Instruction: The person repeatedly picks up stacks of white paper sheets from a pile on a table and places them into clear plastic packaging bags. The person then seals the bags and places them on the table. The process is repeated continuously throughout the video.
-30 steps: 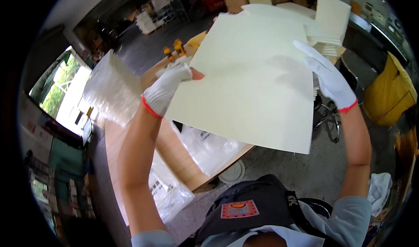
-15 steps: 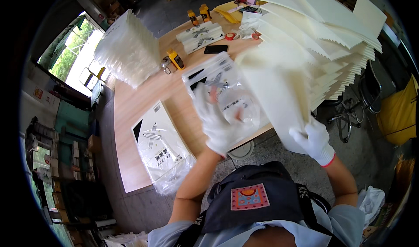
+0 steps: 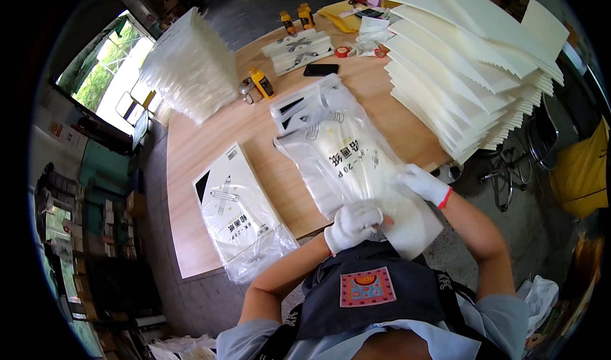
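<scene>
Wooden table (image 3: 210, 137) spans the centre of the view, long axis running away from the person.

Right end: tall fanned stack of cream sheets (image 3: 471, 61), edges overhanging the table's right rim. Far left end: second stack, white and translucent (image 3: 191, 67), upright on the table.

Centre, near edge: clear plastic bag (image 3: 350, 162) with printed markings, lying flat; its near end sticks out past the table edge toward the person. A cream sheet (image 3: 414, 229) sits at that open near end, partly inside the bag. Further clear bags lie under and behind it.

Left of it, apart: a filled bag (image 3: 238, 217) with a black corner mark, flat, its near end hanging off the table edge.

Left hand (image 3: 353, 225), white glove, fingers curled, pinching the bag's near end at the sheet's corner. Right hand (image 3: 421, 183), white glove with red cuff, fingers closed on the bag's right edge just beside the sheet.

Small items, far end: black phone (image 3: 320, 70), yellow bottle (image 3: 261, 83), two more yellow bottles (image 3: 297, 19), red tape rolls (image 3: 344, 52).
</scene>
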### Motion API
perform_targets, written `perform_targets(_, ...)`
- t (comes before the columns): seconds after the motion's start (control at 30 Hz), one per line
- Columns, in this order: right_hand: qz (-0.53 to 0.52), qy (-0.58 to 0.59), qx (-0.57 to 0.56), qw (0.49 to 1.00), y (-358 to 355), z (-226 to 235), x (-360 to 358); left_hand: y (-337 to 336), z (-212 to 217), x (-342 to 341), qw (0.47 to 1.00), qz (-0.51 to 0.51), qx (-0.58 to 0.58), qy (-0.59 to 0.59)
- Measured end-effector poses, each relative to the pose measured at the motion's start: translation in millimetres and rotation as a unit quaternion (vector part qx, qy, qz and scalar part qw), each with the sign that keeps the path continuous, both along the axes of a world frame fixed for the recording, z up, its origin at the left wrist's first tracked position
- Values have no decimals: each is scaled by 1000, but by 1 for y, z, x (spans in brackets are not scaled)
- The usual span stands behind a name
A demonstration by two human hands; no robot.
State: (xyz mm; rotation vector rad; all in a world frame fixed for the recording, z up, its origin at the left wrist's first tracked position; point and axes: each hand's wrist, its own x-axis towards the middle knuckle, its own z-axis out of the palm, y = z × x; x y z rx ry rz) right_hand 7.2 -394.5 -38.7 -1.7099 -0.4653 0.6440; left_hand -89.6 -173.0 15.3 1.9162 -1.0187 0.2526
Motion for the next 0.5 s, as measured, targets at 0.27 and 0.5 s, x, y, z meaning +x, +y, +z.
perform_targets(0.27,-192,-88,124,970,82,-30,-26,-40,31,38,988,135,28,72)
perform_targets(0.5,10,-410,-284,867,75,26,-37,39,-1,58,916,302,90,247)
